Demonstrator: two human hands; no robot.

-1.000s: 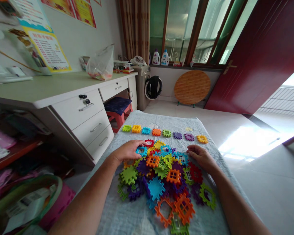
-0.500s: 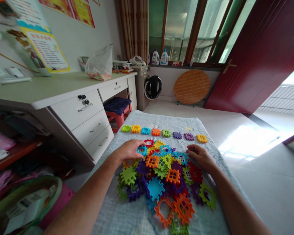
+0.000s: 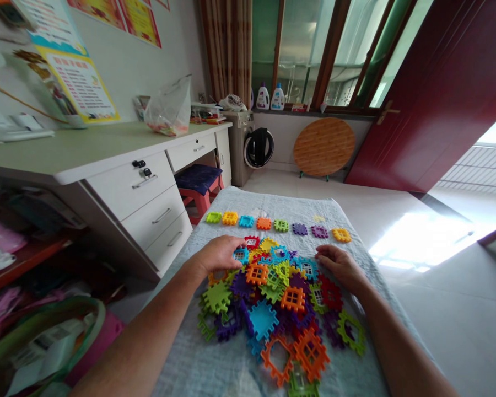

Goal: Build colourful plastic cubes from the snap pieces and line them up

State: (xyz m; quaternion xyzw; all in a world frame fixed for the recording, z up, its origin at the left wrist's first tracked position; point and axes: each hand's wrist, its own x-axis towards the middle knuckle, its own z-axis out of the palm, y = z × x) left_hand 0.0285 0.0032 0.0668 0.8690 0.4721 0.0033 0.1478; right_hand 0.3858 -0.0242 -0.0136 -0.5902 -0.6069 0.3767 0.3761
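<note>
A heap of colourful plastic interlocking tiles with toothed edges lies on the cloth-covered table. My left hand (image 3: 221, 255) rests at the heap's upper left, its thumb and fingers apart on either side of a blue window tile (image 3: 241, 256); no firm grip on it shows. At the heap's right edge is my right hand (image 3: 339, 264), fingers loosely bent and holding nothing visible, beside a blue window tile (image 3: 306, 268). Nearer to me in the heap are an orange window tile (image 3: 311, 354) and a plain blue tile (image 3: 263, 320). Beyond it, several tiles form a spaced row, including an orange tile (image 3: 263, 223).
A pale blue cloth (image 3: 182, 358) covers the table. On the left stand a desk with drawers (image 3: 136, 193) and a stool (image 3: 198, 179). A washing machine (image 3: 238, 149) and a round wooden board (image 3: 324, 146) are farther back. A bin (image 3: 99, 336) sits at lower left.
</note>
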